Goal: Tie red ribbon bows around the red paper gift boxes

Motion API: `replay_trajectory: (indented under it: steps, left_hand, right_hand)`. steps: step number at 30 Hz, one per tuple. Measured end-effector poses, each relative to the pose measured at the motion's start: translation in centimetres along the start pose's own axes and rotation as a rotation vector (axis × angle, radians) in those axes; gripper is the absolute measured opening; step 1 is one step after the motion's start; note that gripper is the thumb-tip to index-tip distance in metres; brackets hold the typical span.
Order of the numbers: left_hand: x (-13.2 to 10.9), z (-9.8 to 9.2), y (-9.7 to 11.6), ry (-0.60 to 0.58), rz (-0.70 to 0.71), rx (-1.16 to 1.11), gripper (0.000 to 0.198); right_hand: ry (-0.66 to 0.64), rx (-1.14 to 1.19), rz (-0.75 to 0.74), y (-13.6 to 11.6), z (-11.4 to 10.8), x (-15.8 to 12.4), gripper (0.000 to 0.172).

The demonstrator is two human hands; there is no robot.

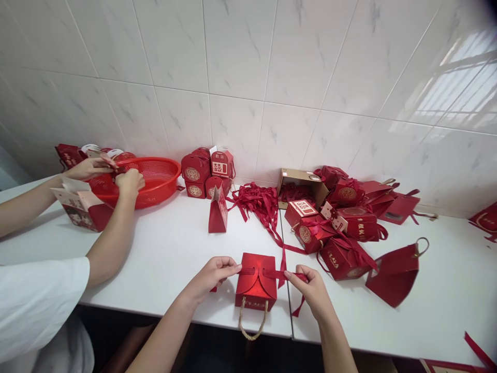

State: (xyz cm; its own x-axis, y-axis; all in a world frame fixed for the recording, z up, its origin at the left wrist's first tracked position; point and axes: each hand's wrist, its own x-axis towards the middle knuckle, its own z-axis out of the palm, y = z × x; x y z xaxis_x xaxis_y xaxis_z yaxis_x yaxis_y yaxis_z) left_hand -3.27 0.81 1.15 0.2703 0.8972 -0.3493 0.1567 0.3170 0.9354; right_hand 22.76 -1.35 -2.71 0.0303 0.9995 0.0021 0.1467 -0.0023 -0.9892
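A red gift box (pixel 250 287) with a rope handle (pixel 253 335) stands near the table's front edge, its curved top flaps folded together. A dark red ribbon (pixel 275 274) runs through slots in the lid. At the box's left side, my left hand (pixel 213 277) pinches one end of that ribbon, with a bit of it hanging below the fingers. My right hand (pixel 308 290) grips the other end to the right of the box, the ribbon drawn out across the gap and its tail dangling beneath.
A co-worker's hands (pixel 130 181) work over a red plastic basket (pixel 161 199) at the left. Behind my box lie tangled ribbons (pixel 258 202) and a small upright red box (pixel 218 212). Several red boxes (pixel 344 256) and a cardboard carton (pixel 303 178) crowd the right. A tiled wall backs the table.
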Motion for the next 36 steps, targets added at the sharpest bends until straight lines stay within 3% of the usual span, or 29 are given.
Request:
replay_trajectory:
  steps: [8,22,29,36]
  left_hand:
    - [1.2,0.5,-1.5,-0.013,0.064,-0.251,0.036]
    - [2.2,0.5,-4.6,-0.091,0.002,-0.356,0.044]
    - [2.4,0.5,-5.0,-0.114,-0.002,-0.4,0.044]
    - [2.6,0.1,-5.4,-0.091,0.008,-0.405,0.044]
  right_hand:
    - [0.051,0.07,-0.007,0.9,0.8,-0.1,0.055]
    - [0.067,0.147,0.054,3.1,2.3,-0.4,0.055]
    - [0.014,0.241,0.07,2.7,3.0,-0.6,0.048]
    - [0.06,0.228,0.061,1.8,2.9,-0.8,0.05]
